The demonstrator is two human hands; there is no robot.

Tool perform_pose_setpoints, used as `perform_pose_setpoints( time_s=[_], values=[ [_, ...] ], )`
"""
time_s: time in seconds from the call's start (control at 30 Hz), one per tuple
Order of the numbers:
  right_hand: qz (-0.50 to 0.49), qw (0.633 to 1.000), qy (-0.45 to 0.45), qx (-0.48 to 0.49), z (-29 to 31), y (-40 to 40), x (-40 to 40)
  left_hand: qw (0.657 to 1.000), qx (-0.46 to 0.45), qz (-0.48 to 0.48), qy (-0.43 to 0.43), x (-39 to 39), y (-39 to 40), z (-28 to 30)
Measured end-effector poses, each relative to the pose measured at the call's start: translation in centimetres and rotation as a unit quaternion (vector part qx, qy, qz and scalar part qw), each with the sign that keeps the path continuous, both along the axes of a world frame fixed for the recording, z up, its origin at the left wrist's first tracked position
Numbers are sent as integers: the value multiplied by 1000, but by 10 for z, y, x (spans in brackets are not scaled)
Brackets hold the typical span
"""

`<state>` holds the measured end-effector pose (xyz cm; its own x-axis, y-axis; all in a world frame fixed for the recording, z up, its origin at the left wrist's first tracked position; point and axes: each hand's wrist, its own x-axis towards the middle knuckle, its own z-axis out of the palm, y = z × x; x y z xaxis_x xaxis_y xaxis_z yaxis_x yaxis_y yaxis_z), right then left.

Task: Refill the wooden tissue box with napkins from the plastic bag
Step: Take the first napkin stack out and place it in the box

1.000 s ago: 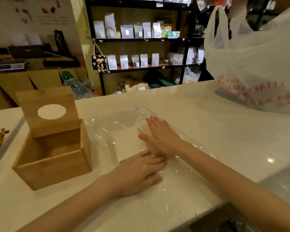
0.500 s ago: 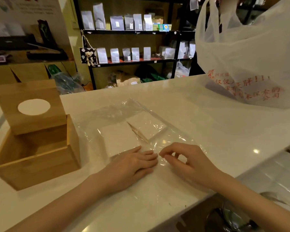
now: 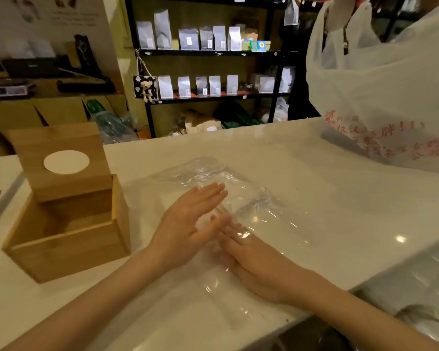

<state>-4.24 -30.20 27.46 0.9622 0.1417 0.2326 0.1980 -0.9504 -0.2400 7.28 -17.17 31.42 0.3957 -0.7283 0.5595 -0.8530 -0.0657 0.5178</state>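
Wood box [image 3: 69,224]: lid up, left on the table [image 3: 340,198].
Bag [image 3: 251,214]: clear, flat, middle.
Left hand [image 3: 188,221]: over the bag, fingers straight, together.
Right hand [image 3: 259,262]: flat on the bag, fingers together.

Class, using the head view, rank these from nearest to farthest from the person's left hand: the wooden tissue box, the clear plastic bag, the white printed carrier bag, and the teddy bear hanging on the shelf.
From the left hand:
1. Clear plastic bag, directly under it.
2. Wooden tissue box, just to its left.
3. White printed carrier bag, far right of the counter.
4. Teddy bear, on the shelf behind the counter.
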Motion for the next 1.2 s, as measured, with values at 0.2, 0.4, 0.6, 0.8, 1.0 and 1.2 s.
perform_pose_setpoints(
  time_s=[0.2, 0.4, 0.6, 0.8, 1.0, 1.2],
  values=[
    [-27, 999, 26, 1, 16, 28, 47, 960, 140, 204, 128, 31, 5, -9],
    [-81, 991, 95, -50, 21, 44, 64, 927, 254, 228, 155, 44, 8, -26],
    [-33, 996, 79, -16, 21, 39, 49, 938, 207, 213, 180, 43, 7, -19],
    [-48, 990, 128, -36, 23, 34, 30, 929, 256, 215, 162, 35, 6, -14],
    [-33, 991, 123, -32, 23, 27, -12, 886, 406, 217, -51, 43, 9, -23],
    [-7, 992, 124, -28, 21, 21, -61, 865, 441, 208, -119, 43, 9, -26]
  ],
)
